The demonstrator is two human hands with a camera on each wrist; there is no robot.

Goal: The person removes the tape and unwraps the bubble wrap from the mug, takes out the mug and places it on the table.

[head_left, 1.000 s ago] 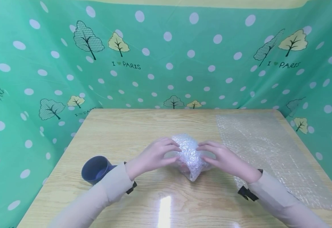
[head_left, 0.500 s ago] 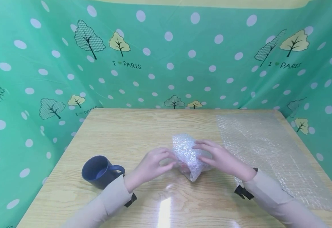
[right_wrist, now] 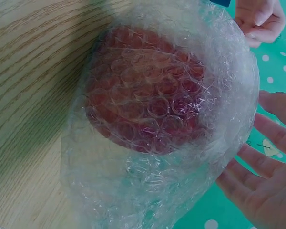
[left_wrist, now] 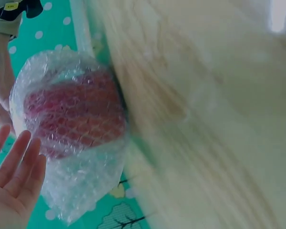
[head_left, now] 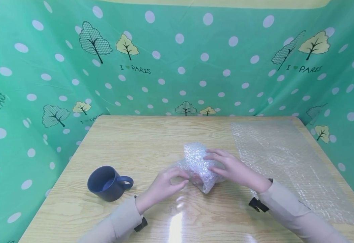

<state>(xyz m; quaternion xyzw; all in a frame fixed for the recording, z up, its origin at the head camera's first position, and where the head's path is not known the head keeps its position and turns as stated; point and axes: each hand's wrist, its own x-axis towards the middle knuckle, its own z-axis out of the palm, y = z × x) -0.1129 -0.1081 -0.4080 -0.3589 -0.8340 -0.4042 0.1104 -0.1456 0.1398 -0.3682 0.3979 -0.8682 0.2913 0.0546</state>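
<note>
A bundle of clear bubble wrap [head_left: 196, 157] sits on the table's middle. Through its layers shows a rounded red thing [right_wrist: 148, 90], also visible as a red patch [left_wrist: 78, 112] in the left wrist view; its kind is blurred by the bubbles. My right hand [head_left: 234, 168] rests lightly extended fingers on the bundle's right side. Just off the near left side is my left hand [head_left: 164, 185], its fingers loosely extended and holding nothing; whether a fingertip touches the plastic I cannot tell. A dark blue mug [head_left: 108, 187] stands upright left of that hand, handle towards the right.
A flat sheet of bubble wrap [head_left: 283, 162] covers the right part of the wooden table [head_left: 140, 135]. Green dotted cloth [head_left: 164, 60] hangs behind and at both sides. Glare shines on the table's near part.
My left hand has drawn back from the bundle, left and towards me. A loose left part of the wrap now spreads outward. The right hand stays almost in place.
</note>
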